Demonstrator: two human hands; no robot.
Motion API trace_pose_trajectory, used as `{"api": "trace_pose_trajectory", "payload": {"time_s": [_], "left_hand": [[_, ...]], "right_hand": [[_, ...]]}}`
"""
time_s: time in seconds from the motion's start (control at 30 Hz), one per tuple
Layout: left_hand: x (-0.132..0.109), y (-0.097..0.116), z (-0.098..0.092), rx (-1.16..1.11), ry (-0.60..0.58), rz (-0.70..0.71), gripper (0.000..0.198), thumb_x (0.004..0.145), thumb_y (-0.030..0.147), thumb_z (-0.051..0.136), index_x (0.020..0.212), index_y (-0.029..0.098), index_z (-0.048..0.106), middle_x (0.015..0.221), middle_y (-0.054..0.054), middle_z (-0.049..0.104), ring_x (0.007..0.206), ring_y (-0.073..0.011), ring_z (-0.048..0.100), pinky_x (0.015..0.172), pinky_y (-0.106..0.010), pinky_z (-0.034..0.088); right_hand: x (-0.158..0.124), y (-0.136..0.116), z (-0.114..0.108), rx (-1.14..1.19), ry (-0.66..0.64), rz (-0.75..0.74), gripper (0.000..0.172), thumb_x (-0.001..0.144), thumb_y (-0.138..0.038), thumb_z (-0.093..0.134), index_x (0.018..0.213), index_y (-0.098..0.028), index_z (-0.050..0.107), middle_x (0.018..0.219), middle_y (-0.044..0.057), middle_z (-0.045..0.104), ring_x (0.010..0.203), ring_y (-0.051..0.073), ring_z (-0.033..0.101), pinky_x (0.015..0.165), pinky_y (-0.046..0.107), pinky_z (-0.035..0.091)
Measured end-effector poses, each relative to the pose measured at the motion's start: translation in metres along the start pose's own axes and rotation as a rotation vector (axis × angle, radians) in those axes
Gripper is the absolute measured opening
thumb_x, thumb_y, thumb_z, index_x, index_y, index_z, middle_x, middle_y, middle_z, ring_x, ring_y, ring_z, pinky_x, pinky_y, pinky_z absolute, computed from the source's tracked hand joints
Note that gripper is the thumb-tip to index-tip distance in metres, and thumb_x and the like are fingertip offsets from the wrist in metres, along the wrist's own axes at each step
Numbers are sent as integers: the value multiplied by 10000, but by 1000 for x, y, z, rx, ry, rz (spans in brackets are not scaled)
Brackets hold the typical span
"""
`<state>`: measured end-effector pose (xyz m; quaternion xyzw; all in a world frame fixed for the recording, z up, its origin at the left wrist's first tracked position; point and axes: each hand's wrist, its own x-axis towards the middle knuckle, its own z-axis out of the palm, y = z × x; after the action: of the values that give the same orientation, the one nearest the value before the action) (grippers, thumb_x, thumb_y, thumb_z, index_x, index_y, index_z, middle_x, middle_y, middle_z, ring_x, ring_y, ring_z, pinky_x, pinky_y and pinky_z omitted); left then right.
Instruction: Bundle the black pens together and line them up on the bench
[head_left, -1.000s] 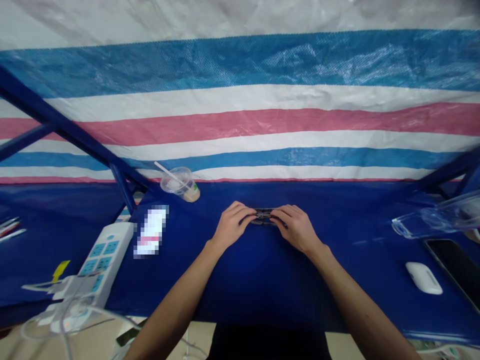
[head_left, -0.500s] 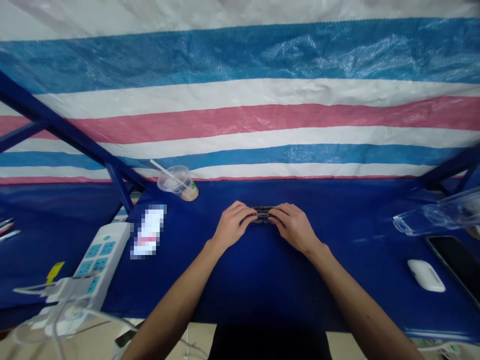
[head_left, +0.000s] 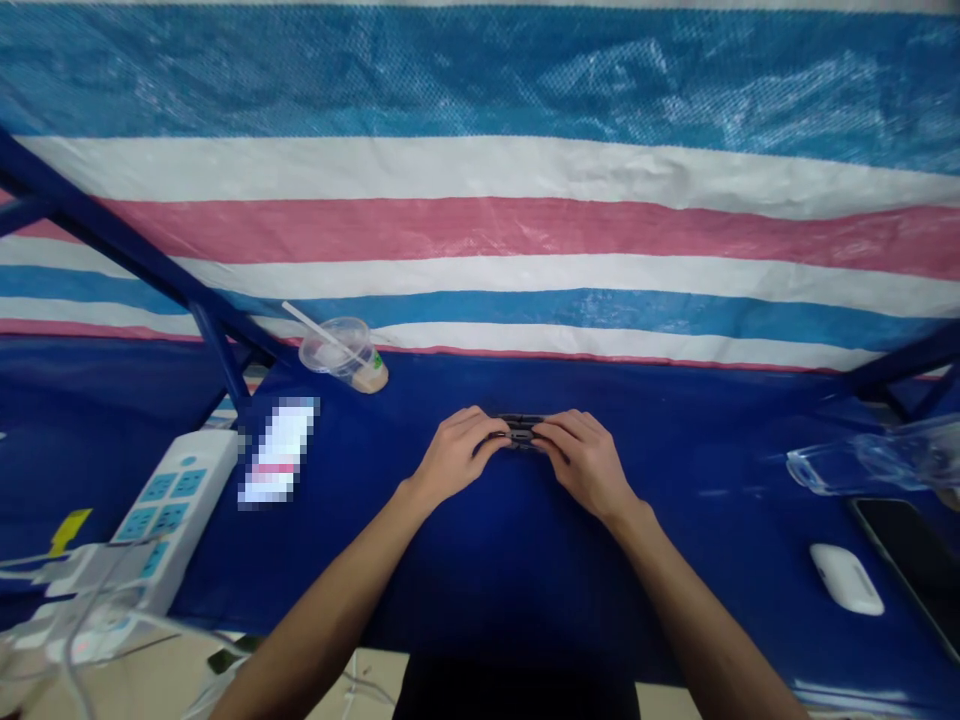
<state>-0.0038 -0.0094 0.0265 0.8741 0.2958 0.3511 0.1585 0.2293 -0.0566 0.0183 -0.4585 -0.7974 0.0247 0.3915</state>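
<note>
Both hands meet over the middle of the blue table [head_left: 525, 570]. Between them is a small dark grey object [head_left: 520, 434] with narrow parallel bars, rather like a folded multi-tool; its exact kind cannot be made out. My left hand [head_left: 457, 452] pinches its left end between thumb and fingers. At its right end, my right hand [head_left: 585, 455] grips it the same way. The fingers hide both ends, so only the middle part shows. It is at or just above the table surface.
Left on the table are a plastic cup with straw [head_left: 346, 355], a lit, blurred phone [head_left: 279, 452] and a white power strip [head_left: 161, 520] with cables. Rightward lie a white earbud case [head_left: 847, 578], a dark phone [head_left: 911, 560] and a clear container [head_left: 862, 458]. Striped tarpaulin [head_left: 480, 230] hangs behind.
The view has shifted slightly, so the things at the left sit further left in it. Both hands keep their grip on the dark object, with little visible change.
</note>
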Motion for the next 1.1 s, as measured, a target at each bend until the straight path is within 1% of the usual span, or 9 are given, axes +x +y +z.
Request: {"api": "trace_pose_trajectory", "payload": {"time_s": [0.17, 0.23, 0.33, 0.43, 0.57, 0.67, 0.73, 0.87, 1.1], "left_hand": [[-1, -4, -1, 40, -15, -16, 195, 1039, 269, 548, 950, 179, 695, 812, -46, 713, 751, -175, 619, 720, -326, 490], [-2, -4, -2, 50, -20, -13, 163, 1019, 307, 596, 1049, 184, 699, 849, -50, 723, 772, -181, 631, 731, -331, 500], [-1, -5, -1, 51, -14, 15, 233, 982, 335, 662, 1176, 206, 676, 924, -58, 737, 818, -184, 657, 776, -341, 526], [0, -5, 2, 54, -6, 33, 141, 1005, 280, 618, 1099, 208, 693, 910, -57, 736, 813, -178, 654, 770, -336, 522], [1, -5, 2, 68, -25, 30, 136, 1005, 273, 613, 961, 188, 710, 847, -53, 728, 808, -186, 639, 766, -343, 518], [0, -3, 1, 65, -24, 33, 130, 992, 291, 644, 1042, 190, 708, 907, -59, 749, 834, -190, 654, 782, -353, 526], [-2, -2, 1, 64, 6, 32, 217, 968, 328, 685, 1141, 198, 694, 973, -70, 757, 865, -196, 676, 807, -366, 536], [-3, -1, 4, 20, 12, 33, 114, 990, 285, 650, 1046, 206, 709, 950, -57, 764, 848, -186, 679, 810, -360, 541], [-2, -2, 9, 49, 9, 6, 159, 1009, 326, 622, 1002, 200, 718, 878, -46, 751, 832, -193, 658, 794, -367, 522]], "right_hand": [[0, -2, 1, 39, -21, 17, 131, 1012, -228, 600, 1059, -217, 723, 1024, 80, 744, 890, 216, 671, 786, 382, 498], [1, -2, 1, 51, -15, 29, 136, 1010, -228, 601, 1055, -219, 729, 1016, 80, 742, 880, 217, 674, 775, 380, 500], [1, -1, 1, 55, -3, 62, 149, 1008, -241, 600, 1053, -230, 741, 1004, 80, 741, 860, 216, 673, 762, 379, 508], [1, 1, 2, 70, -4, 64, 151, 1011, -245, 596, 1045, -232, 743, 996, 77, 743, 861, 213, 674, 762, 377, 512], [0, 2, 5, 90, 0, 52, 137, 1018, -244, 592, 1020, -227, 728, 988, 72, 746, 849, 208, 672, 758, 373, 508], [-1, 1, 6, 88, -12, 45, 146, 1025, -239, 574, 1032, -224, 719, 994, 79, 746, 874, 216, 681, 782, 384, 510], [-2, 1, 7, 72, -25, 39, 157, 1028, -235, 561, 1048, -220, 716, 1005, 86, 745, 889, 222, 682, 790, 391, 511], [-5, 1, 9, 36, -42, 11, 158, 1022, -218, 561, 1078, -211, 709, 1012, 88, 742, 884, 219, 671, 771, 380, 504], [-6, 0, 6, 2, -37, -2, 145, 1014, -221, 582, 1083, -214, 710, 1019, 90, 745, 877, 222, 661, 773, 382, 501]]}}
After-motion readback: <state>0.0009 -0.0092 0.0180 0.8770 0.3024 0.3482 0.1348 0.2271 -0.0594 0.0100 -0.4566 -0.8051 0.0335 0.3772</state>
